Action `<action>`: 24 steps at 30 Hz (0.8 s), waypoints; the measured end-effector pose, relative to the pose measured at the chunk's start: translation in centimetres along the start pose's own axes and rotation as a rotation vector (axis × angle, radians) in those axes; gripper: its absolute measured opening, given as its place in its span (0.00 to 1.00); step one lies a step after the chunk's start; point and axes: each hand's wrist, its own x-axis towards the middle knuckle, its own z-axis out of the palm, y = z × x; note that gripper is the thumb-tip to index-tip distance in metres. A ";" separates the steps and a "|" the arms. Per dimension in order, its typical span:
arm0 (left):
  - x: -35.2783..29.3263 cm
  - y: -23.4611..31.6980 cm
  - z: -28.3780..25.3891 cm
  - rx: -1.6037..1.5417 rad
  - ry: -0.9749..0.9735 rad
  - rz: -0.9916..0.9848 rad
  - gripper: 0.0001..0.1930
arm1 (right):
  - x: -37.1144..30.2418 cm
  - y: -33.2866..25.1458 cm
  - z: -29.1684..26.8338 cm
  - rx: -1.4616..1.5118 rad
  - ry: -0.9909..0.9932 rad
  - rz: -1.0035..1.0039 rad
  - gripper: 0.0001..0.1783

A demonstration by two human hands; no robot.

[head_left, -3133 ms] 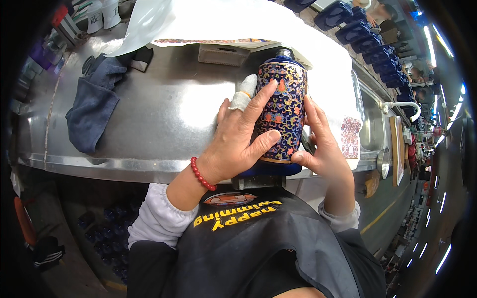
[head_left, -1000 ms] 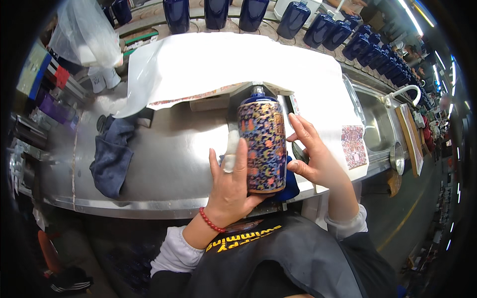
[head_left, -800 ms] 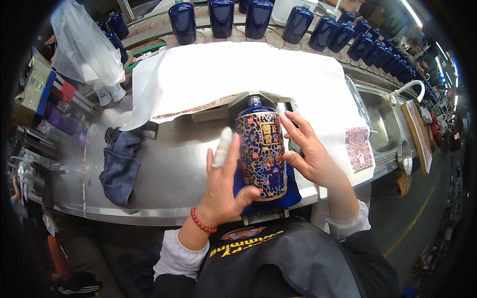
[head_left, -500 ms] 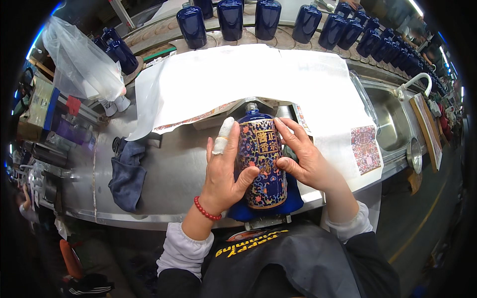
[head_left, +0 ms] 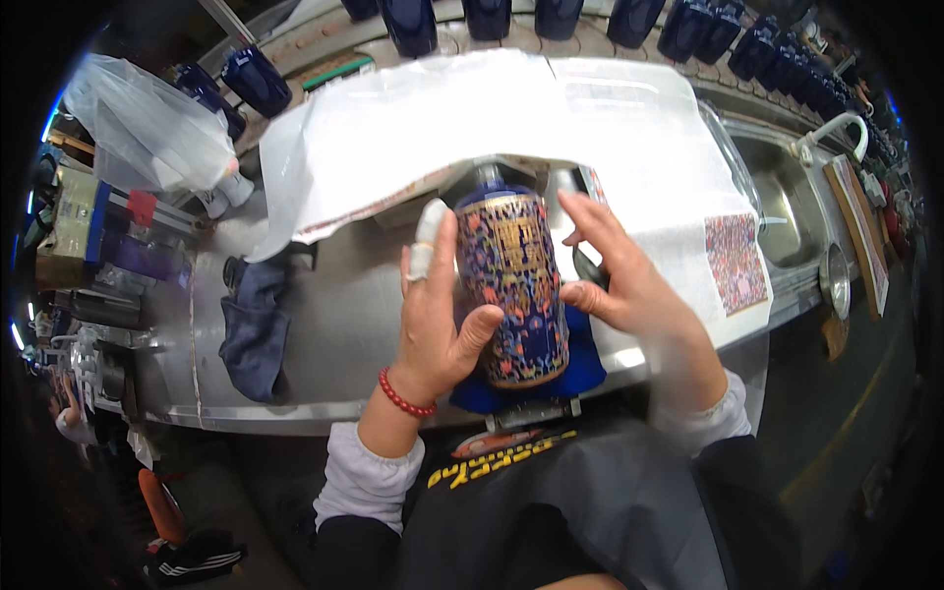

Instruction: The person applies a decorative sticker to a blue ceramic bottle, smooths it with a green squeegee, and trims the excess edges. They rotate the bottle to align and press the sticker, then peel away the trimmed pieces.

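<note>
A dark blue bottle [head_left: 513, 295] with a colourful floral wrap and gold lettering leans back on a blue cloth pad [head_left: 587, 359] in front of me. My left hand [head_left: 430, 320] holds its left side, thumb over the front and fingers stretched along the edge; a white wrapping covers one finger. Beside the right edge, my right hand [head_left: 634, 280] is spread, its fingers off the bottle and its thumb close to the surface. Beyond the bottle lies a big white sheet [head_left: 433, 118], bearing a floral printed piece [head_left: 737, 264] at its right end.
Plain blue bottles [head_left: 489, 15] stand in a row on a conveyor at the back. On the metal table's left lies a dark cloth [head_left: 254, 334], with a clear plastic bag [head_left: 147, 128] farther back. A sink [head_left: 782, 211] with a white faucet [head_left: 836, 128] is at the right.
My right hand has come away from the bottle's right side, its fingers now apart from it. My left hand stays on the bottle. The whole view has shifted and tilted slightly.
</note>
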 end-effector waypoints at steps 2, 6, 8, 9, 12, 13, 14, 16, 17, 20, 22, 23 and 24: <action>-0.8 1.2 -0.4 0.004 -0.051 -0.004 0.61 | -0.9 0.1 -0.5 -0.072 0.015 -0.012 0.49; -3.4 3.9 0.5 0.409 -0.157 0.075 0.69 | -2.6 0.2 -0.3 -0.097 0.068 0.004 0.40; -3.8 3.3 1.0 0.376 -0.139 0.117 0.69 | -3.1 0.0 0.0 -0.090 0.096 -0.012 0.37; -3.8 2.7 1.2 0.372 -0.143 0.119 0.69 | -3.3 -0.4 0.1 -0.092 0.115 -0.046 0.37; -4.3 1.4 1.0 0.216 -0.149 0.090 0.67 | -4.5 -1.9 0.1 -0.159 0.080 -0.106 0.37; -4.4 1.0 0.8 0.177 -0.172 0.090 0.66 | -5.1 -2.5 0.3 -0.166 0.059 -0.113 0.38; -4.4 0.8 0.7 0.017 -0.168 0.003 0.64 | -5.7 -3.1 0.5 -0.153 0.061 -0.139 0.38; -4.1 0.3 0.7 -0.087 -0.099 0.012 0.56 | -7.1 -3.8 1.6 -0.131 0.030 -0.109 0.42; -3.8 0.1 0.8 -0.012 -0.074 0.044 0.53 | -7.6 -3.9 2.2 -0.159 0.010 -0.138 0.43; -3.2 0.1 1.1 -0.051 -0.091 -0.056 0.48 | -9.0 -3.7 3.4 -0.218 -0.011 -0.164 0.44; -3.1 0.1 1.3 -0.063 -0.104 -0.053 0.47 | -9.5 -3.7 3.6 -0.250 0.008 -0.149 0.42; -3.1 0.0 1.4 -0.048 -0.094 -0.044 0.46 | -9.7 -3.8 3.5 -0.254 0.019 -0.117 0.41; -3.1 0.1 1.4 -0.041 -0.091 -0.043 0.46 | -9.7 -3.8 3.4 -0.268 0.052 -0.128 0.41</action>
